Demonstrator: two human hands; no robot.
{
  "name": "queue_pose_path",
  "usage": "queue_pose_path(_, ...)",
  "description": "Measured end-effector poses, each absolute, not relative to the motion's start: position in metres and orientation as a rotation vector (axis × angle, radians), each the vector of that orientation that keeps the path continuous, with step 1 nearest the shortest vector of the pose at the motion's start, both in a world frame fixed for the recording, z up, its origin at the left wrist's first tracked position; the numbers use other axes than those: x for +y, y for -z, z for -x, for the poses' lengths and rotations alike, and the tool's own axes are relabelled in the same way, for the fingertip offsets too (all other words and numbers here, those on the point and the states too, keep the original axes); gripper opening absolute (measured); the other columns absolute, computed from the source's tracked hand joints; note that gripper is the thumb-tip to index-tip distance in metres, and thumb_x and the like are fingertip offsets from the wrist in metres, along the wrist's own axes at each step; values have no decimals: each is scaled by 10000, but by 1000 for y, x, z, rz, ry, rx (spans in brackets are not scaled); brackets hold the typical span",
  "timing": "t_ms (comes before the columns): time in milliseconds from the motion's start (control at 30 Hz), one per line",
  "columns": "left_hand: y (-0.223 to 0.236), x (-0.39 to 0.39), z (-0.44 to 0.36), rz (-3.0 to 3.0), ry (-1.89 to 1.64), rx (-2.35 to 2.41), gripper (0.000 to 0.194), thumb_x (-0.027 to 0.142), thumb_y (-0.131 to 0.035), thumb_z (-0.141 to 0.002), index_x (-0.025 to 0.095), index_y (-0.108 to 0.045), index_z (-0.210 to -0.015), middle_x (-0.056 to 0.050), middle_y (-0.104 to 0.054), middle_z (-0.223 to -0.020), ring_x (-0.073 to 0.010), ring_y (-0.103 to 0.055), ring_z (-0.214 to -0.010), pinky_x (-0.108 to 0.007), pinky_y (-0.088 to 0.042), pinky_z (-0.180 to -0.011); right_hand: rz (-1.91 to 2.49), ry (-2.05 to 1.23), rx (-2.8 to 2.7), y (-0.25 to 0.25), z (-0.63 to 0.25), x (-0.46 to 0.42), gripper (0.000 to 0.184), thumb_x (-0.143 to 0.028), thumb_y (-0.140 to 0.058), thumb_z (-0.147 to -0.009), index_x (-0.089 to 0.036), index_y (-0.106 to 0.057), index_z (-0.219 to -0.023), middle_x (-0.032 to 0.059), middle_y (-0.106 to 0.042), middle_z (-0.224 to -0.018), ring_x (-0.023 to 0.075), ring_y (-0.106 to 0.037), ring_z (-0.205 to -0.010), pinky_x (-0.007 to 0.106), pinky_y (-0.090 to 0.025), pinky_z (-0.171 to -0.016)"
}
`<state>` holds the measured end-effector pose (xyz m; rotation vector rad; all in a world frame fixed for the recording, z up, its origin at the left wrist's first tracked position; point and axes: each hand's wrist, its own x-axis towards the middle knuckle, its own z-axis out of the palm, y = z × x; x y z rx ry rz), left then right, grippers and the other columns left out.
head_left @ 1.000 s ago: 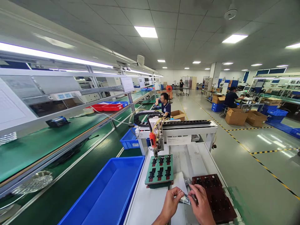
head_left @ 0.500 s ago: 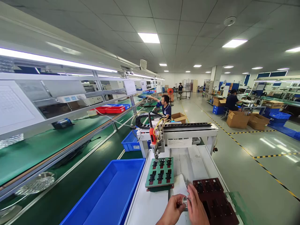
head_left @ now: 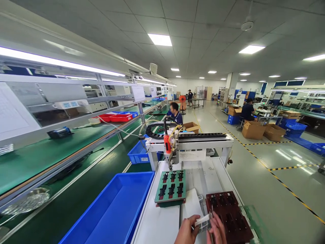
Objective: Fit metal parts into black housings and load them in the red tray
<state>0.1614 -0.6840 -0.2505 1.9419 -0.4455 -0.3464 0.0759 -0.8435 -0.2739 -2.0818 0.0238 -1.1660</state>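
One silvery piece (head_left: 203, 224), left fingers (head_left: 194, 219) tight on it, right fingers (head_left: 217, 226) by its end, grip unclear

White sheet (head_left: 191, 155) on the gantry (head_left: 215, 144), label (head_left: 144, 159) on a blue bin (head_left: 135, 155), lettering too small to read

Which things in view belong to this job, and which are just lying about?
Likely in use: small clear piece in the left hand; right hand beside it; dark red tray; green board.
Likely unrelated: red fan; cardboard box; red bin.
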Motion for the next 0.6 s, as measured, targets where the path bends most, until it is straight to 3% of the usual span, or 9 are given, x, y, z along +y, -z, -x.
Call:
queue_pose_path(100, 266, -676, -153, -1961, 395, -495, 458, 361, -715, -780, 226, -774, -1213, -86, -782, -913, -295, -685, -884, -399, -521, -841, 2109, 1188, 203, 270, -62, -885, 655, -228, -596, -1026, -407, -380, -1617, 154, -450, -1598, 380, -693, -1198, 548, -703, -836)
queue_pose_path(200, 276, -667, -143, -1911, 416, -518, 403, 387, -739, -778, 279, -786, -1163, -95, -789, -1045, -313, -688, -1002, -408, -535, -886, 2144, 1034, 342, 273, -53, -913, 620, -345, -567, -1050, -390, -356, -1631, 128, -348, -1672, 440, -518, -1418, 636, -628, -983)
queue_pose_path(267, 278, -663, -138, -1870, 435, -557, 424, 337, -781, -737, 318, -783, -1161, -96, -773, -1160, -322, -681, -1069, -425, -545, -922, 2127, 964, 334, 280, -52, -923, 570, -382, -531, -1065, -381, -387, -1616, 126, -336, -1681, 446, -434, -1487, 653, -578, -1047)
queue_pose_path(433, 269, -661, -134, -1771, 468, -703, 622, 196, -850, -655, 360, -752, -1246, -101, -708, -1353, -364, -624, -1291, -515, -456, -1148, 1943, 936, 236, 277, -55, -935, 533, -352, -488, -1085, -378, -379, -1606, 131, -317, -1684, 358, -553, -1412, 534, -636, -999)
queue_pose_path(533, 255, -665, -130, -1734, 430, -675, 472, 326, -827, -769, 327, -758, -1236, -128, -710, -1339, -350, -644, -1252, -487, -514, -1072, 1894, 948, 160, 240, -56, -929, 527, -338, -560, -1057, -348, -436, -1569, 135, -354, -1661, 340, -545, -1414, 538, -624, -1021)
queue_pose_path(600, 241, -669, -126, -1653, 435, -628, 450, 461, -783, -847, 298, -743, -1265, -152, -711, -1331, -330, -673, -1184, -456, -550, -988, 1764, 939, 242, 204, -58, -916, 675, -361, -628, -1027, -339, -315, -1625, 159, -420, -1614, 338, -520, -1433, 525, -634, -1000)
